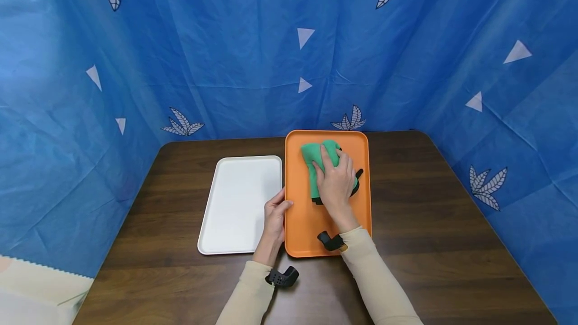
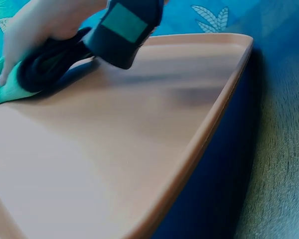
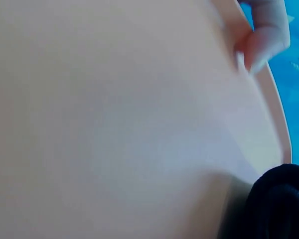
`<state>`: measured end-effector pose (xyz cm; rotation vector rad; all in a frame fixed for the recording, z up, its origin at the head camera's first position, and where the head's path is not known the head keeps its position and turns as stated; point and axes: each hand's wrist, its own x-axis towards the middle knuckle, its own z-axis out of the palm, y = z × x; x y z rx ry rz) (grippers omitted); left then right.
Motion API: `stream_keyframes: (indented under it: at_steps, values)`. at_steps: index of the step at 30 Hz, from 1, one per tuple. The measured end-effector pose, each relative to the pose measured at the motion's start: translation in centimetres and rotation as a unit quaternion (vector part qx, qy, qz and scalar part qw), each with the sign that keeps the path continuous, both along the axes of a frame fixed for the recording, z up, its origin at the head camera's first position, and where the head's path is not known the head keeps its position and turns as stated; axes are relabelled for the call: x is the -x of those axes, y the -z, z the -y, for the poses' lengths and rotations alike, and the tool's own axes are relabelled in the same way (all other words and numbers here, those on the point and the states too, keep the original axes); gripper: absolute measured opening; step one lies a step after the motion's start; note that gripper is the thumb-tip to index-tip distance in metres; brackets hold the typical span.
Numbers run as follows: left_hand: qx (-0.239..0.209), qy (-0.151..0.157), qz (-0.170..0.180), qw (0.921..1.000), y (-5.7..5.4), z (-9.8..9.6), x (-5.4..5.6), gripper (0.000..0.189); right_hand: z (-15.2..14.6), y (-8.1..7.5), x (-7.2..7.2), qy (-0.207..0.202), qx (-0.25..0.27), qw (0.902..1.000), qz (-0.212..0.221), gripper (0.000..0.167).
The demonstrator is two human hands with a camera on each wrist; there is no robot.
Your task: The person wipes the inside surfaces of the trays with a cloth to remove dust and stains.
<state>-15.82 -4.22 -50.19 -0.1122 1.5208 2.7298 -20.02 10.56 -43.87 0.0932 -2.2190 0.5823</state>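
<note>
In the head view my left hand (image 1: 274, 217) grips the left rim of an orange tray (image 1: 300, 234), its thumb lying over the edge. That thumb (image 3: 266, 45) also shows at the rim in the right wrist view. My right hand (image 1: 336, 184) holds a bunched green cloth (image 1: 311, 153) with black edging against the upper part of the tray. The fingers spread over the cloth, and part of it is hidden under the palm. In the left wrist view the cloth's black edge (image 2: 45, 69) is rolled into a fold beneath the right hand (image 2: 40, 30).
A white tray (image 1: 241, 204) lies on the dark wooden table (image 1: 433, 224), just left of the orange one. Blue patterned curtain (image 1: 280, 54) hangs behind and at both sides. Each wrist wears a black camera mount (image 1: 283, 277).
</note>
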Motion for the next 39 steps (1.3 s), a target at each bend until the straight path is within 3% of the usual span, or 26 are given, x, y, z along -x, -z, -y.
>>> stream_keyframes:
  at_steps: [10, 27, 39]
  values:
    - [-0.003, -0.004, -0.001, 1.0000, 0.0, 0.2, 0.0, 0.057, -2.4, 0.5, -0.2, 0.050, 0.053, 0.9966, 0.037, 0.043]
    - [-0.007, -0.020, 0.003, 0.9998, -0.1, 0.1, 0.0, 0.061, -3.4, 0.7, -1.3, 0.069, 0.079, 0.9921, 0.069, 0.043]
    - [0.004, 0.011, 0.013, 0.9998, 0.1, 0.4, 0.1, 0.063, -3.1, 0.7, -1.3, 0.068, 0.071, 0.9932, 0.062, 0.043]
